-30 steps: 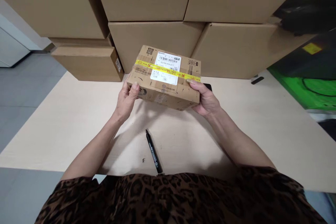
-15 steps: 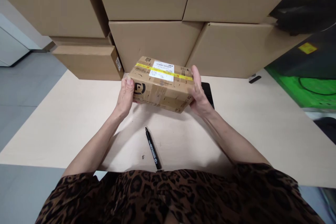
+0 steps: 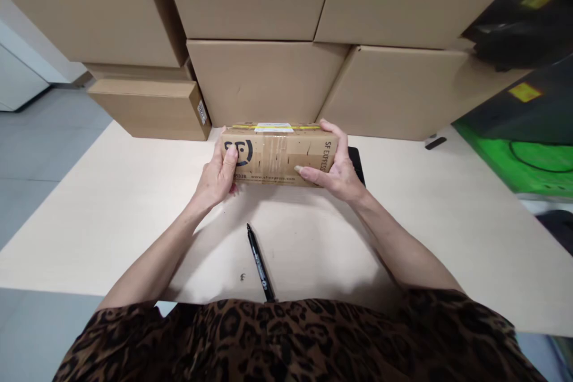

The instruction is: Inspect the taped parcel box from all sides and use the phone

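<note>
My left hand (image 3: 217, 173) and my right hand (image 3: 333, 161) grip the two ends of a small cardboard parcel (image 3: 273, 155). Its printed SF Express side faces me, with a black logo at the left end. Only a thin strip of the top shows, with yellow tape and a white label edge. The parcel is just above the pale table (image 3: 111, 233), close to its far side. A black marker pen (image 3: 259, 262) lies on the table below my hands, pointing away from me, its cap end toward my body.
Large cardboard boxes (image 3: 264, 83) are stacked along the far edge of the table, with a smaller box (image 3: 150, 110) at left. A black tablet or phone (image 3: 357, 164) lies partly behind my right hand. A green mat (image 3: 528, 158) and dark items sit at right.
The parcel has rotated about its long axis, so its top with the label has tipped away and the printed side now faces me. It sits lower and nearer the table.
</note>
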Motion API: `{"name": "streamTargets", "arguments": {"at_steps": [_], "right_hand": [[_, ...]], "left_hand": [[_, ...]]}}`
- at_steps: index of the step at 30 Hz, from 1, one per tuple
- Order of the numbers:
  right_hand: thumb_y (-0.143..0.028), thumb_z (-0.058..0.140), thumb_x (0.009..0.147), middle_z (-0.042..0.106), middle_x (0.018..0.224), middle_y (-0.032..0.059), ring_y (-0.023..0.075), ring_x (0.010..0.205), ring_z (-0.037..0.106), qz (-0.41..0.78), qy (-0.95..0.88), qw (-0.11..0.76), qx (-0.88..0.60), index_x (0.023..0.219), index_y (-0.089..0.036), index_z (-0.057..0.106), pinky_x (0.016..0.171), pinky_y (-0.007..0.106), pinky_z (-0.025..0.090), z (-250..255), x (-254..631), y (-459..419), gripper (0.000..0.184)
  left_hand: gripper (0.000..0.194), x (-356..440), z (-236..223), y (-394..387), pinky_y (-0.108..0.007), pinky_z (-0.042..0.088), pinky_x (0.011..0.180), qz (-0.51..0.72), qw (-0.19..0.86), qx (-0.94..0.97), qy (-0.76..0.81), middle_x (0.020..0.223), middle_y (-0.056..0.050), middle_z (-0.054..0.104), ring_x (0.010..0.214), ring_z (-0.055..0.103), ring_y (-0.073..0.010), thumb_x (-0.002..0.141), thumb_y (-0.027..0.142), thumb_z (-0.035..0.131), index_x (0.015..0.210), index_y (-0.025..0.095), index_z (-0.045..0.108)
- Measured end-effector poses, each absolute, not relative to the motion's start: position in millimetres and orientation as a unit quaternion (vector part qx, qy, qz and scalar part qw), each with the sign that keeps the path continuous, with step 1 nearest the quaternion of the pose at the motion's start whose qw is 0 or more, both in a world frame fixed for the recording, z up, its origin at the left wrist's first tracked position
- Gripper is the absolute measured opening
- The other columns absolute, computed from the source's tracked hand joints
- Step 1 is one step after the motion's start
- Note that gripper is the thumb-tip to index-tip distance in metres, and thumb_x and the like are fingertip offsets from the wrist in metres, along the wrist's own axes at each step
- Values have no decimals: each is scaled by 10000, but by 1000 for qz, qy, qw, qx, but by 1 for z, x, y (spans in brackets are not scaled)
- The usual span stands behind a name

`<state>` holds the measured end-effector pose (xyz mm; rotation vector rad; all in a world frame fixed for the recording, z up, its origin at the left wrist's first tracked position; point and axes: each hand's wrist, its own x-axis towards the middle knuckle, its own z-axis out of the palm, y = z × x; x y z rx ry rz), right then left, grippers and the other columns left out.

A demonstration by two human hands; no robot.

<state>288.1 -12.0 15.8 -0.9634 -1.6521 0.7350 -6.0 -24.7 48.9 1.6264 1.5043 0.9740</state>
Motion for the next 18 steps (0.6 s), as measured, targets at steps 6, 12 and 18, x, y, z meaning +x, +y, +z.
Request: {"name": "streamTargets", "arguments": {"at_steps": [6, 12, 18], "right_hand": [[-686, 822, 820, 516, 1565, 66, 319, 1438, 555, 295, -632, 568, -437, 1411, -390, 481, 1259, 546, 436, 16, 281, -13, 744], [-665, 664, 956, 603, 1447, 50, 274, 1276, 659, 310, -594, 593, -446, 1377, -392, 548, 1058, 463, 590, 17, 290, -9, 515], [-623, 762, 899, 621, 1333, 40, 245, 1158, 689, 369, -582, 578, -438, 1427, -411, 491, 970, 410, 623, 17, 294, -7, 630]], "left_hand": [[783, -3, 57, -29, -299, 561, 495, 378, 296, 656, 582, 767, 0, 753, 425, 585, -139, 1055, 728, 381, 1701, 287, 366], [1002, -8, 52, -26, -247, 563, 477, 360, 382, 687, 502, 1000, -63, 812, 510, 653, -127, 879, 606, 793, 1719, 337, 318], [917, -3, 38, -22, -247, 591, 478, 419, 421, 641, 486, 1182, -83, 801, 504, 605, -85, 942, 570, 719, 1730, 341, 309]]}}
